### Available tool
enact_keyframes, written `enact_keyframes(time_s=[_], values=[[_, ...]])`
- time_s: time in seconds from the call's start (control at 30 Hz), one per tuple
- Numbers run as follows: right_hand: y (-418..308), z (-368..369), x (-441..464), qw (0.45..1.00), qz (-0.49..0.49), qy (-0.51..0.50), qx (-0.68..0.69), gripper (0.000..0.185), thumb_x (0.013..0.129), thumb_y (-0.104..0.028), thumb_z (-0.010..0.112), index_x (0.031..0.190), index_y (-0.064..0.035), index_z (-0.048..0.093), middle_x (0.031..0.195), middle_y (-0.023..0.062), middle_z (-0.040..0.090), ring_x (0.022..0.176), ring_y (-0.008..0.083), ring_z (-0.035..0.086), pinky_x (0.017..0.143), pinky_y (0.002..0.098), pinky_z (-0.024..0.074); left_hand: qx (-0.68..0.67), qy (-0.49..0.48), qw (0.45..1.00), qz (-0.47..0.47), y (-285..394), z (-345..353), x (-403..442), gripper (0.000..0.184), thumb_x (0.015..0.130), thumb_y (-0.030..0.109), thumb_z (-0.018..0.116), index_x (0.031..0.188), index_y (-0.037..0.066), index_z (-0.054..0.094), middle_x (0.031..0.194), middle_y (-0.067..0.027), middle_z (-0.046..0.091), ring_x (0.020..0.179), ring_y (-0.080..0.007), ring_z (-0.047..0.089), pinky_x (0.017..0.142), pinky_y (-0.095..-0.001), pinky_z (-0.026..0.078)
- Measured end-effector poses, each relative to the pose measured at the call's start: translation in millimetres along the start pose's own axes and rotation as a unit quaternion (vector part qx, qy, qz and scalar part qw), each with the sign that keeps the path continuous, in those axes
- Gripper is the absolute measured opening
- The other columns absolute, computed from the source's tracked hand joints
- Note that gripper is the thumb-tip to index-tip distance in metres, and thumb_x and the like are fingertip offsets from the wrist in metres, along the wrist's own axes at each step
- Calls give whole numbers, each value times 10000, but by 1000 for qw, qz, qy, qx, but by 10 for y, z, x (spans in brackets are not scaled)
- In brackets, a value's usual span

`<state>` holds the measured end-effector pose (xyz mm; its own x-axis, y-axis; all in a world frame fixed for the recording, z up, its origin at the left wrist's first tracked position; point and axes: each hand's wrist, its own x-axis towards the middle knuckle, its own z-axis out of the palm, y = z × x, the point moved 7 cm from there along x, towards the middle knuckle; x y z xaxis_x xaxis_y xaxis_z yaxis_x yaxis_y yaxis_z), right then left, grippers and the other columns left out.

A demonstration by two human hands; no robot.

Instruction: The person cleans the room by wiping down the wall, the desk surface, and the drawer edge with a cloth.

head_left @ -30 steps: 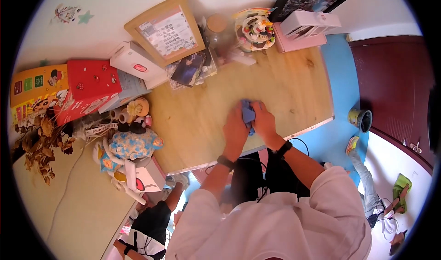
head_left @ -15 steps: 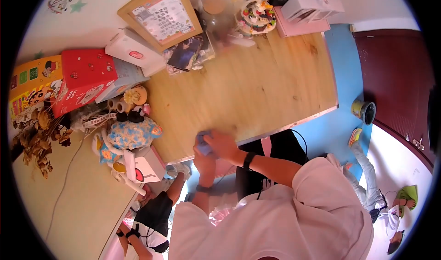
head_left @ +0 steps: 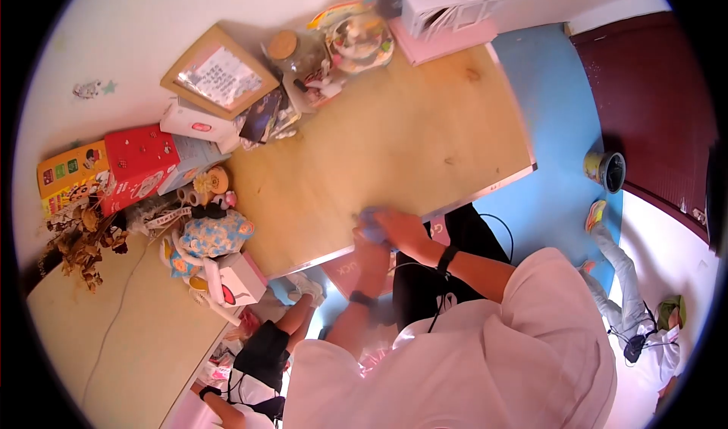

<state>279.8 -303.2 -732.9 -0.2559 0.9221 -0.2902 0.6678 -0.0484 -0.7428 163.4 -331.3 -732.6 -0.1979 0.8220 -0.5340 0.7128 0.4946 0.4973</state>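
A bunched blue-purple cloth (head_left: 370, 218) is held between my two hands at the front edge of the wooden table (head_left: 356, 171). My left hand (head_left: 370, 252) is closed around its near side, with a dark band on the wrist. From the right, my right hand (head_left: 403, 232) grips the cloth with its fingers bent over it, partly blurred; a black band circles that wrist. Some of the cloth is hidden by my fingers.
A framed sheet (head_left: 220, 76), a corked jar (head_left: 284, 46) and a white-and-pink box (head_left: 455, 8) line the back. On the left are a patterned plush toy (head_left: 216, 234), a red box (head_left: 140, 164) and dried flowers (head_left: 83, 232). Two other people are nearby; a bin (head_left: 604, 171) stands right.
My hands have moved right along the table's front edge with the cloth still between them. The view has shifted, so the items at the back appear further left.
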Motion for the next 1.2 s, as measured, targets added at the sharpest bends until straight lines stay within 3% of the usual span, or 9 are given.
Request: enact_keyframes(time_s=[0.07, 0.3, 0.4, 0.53, 0.6, 0.8, 0.9, 0.93, 1.2], values=[[272, -119, -108, 998, 34, -6, 47, 395, 729, -136, 677, 1100, -126, 542, 1035, 140, 562, 855, 332, 628, 654, 433, 508, 14, -7, 999, -31, 171, 195, -40, 498, 728, 164, 703, 1129, 53, 429, 1060, -197, 594, 991, -418, 579, 808, -479, 486], [658, -930, -375, 994, -10, 107, 27, 411, 714, -99, 667, 1097, -138, 524, 1033, 123, 549, 762, 352, 619, 616, 447, 502, 95, -67, 993, 35, 890, 747, -154, 725, 762, 179, 686, 1380, 56, 327, 1148, -207, 498, 955, -420, 571, 783, -509, 489], [956, -1118, -525, 994, 41, 96, -18, 409, 724, -93, 665, 1102, -136, 516, 1005, 136, 560, 770, 363, 617, 609, 454, 497, 101, -32, 989, 106, 1153, 999, -188, 634, 746, 243, 720, 1234, 24, 380, 998, -256, 594, 909, -474, 594, 771, -532, 492], [1358, -1642, -791, 982, 103, 161, -10, 286, 876, -175, 526, 1155, -119, 552, 1038, 147, 633, 904, 371, 623, 755, 437, 509, 269, -22, 935, 230, 1600, 1687, -243, 697, 827, 237, 610, 1422, 42, 304, 1089, -169, 486, 874, -325, 610, 664, -406, 555], [1653, -1865, -906, 973, 113, 200, 14, 403, 728, -6, 640, 1098, -83, 502, 1035, 181, 582, 921, 415, 585, 741, 461, 497, 272, -1, 926, 261, 1943, 1923, -294, 642, 854, 221, 555, 1425, 50, 316, 1069, -176, 494, 836, -307, 621, 632, -393, 558], [2689, -1953, -1266, 972, 203, 110, 40, 395, 752, -178, 662, 1122, -71, 571, 1042, 207, 649, 997, 393, 608, 827, 445, 504, 96, -124, 943, 292, 2121, 2642, -502, 351, 908, 258, 501, 1174, 43, 420, 996, -239, 618, 871, -428, 633, 723, -517, 517], [2405, -2163, -1482, 966, 193, 35, 167, 490, 742, -281, 700, 1171, -70, 594, 1022, 155, 673, 960, 282, 653, 862, 373, 505, 24, -174, 927, 333, 1968, 2669, -557, 393, 829, 267, 596, 1089, 33, 418, 978, -263, 628, 881, -458, 619, 745, -532, 496], [2171, -2325, -1524, 971, 146, 41, 186, 513, 774, -355, 684, 1176, -59, 569, 874, 175, 678, 697, 244, 686, 605, 365, 551, -5, -177, 918, 355, 2004, 2601, -492, 408, 809, 254, 618, 1087, 30, 420, 960, -262, 631, 880, -458, 618, 742, -526, 495], [1377, -3035, -1051, 958, 45, 199, 201, 371, 832, -297, 600, 1037, 4, 530, 949, 260, 637, 893, 404, 638, 773, 442, 501, -127, -88, 912, 380, 3216, 1034, -733, 405, 754, 122, 653, 1111, 44, 480, 965, -225, 638, 937, -426, 611, 789, -467, 490]])
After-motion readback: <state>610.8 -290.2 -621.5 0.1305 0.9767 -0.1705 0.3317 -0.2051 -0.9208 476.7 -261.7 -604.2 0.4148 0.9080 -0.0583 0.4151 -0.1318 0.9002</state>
